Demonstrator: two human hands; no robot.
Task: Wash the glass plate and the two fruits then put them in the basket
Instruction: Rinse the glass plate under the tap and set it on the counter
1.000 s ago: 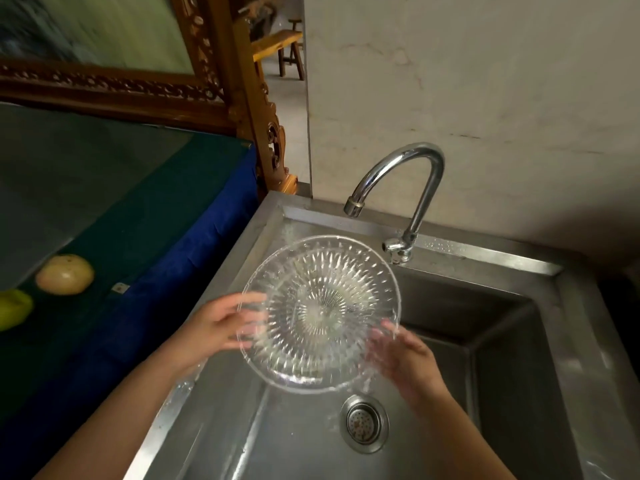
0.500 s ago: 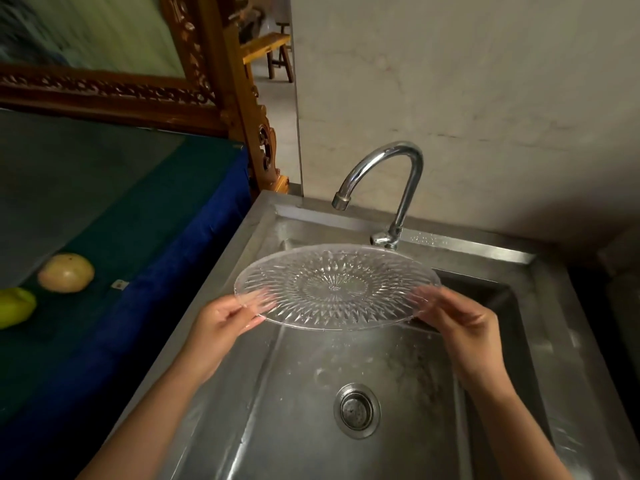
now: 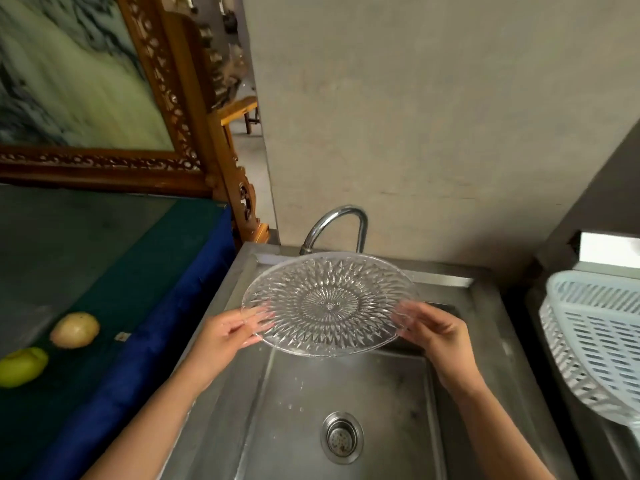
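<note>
Glass plate [image 3: 328,304] held nearly flat above sink [image 3: 349,403], in front of faucet [image 3: 337,227]. Left hand [image 3: 229,336] pinches plate's left rim, fingers [image 3: 258,315] spread beneath glass, showing through it. Right hand [image 3: 437,332] pinches right rim, fingertips [image 3: 405,315] under edge. Drain [image 3: 341,437] below plate. Yellow fruit [image 3: 75,329] and green fruit [image 3: 21,367] left of sink on green cloth [image 3: 114,271], near each other. White basket [image 3: 601,336] right of sink

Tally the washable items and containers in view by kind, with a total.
Glass plate: 1
Fruits: 2, yellow-brown fruit and green fruit
Basket: 1
Total: 4
</note>
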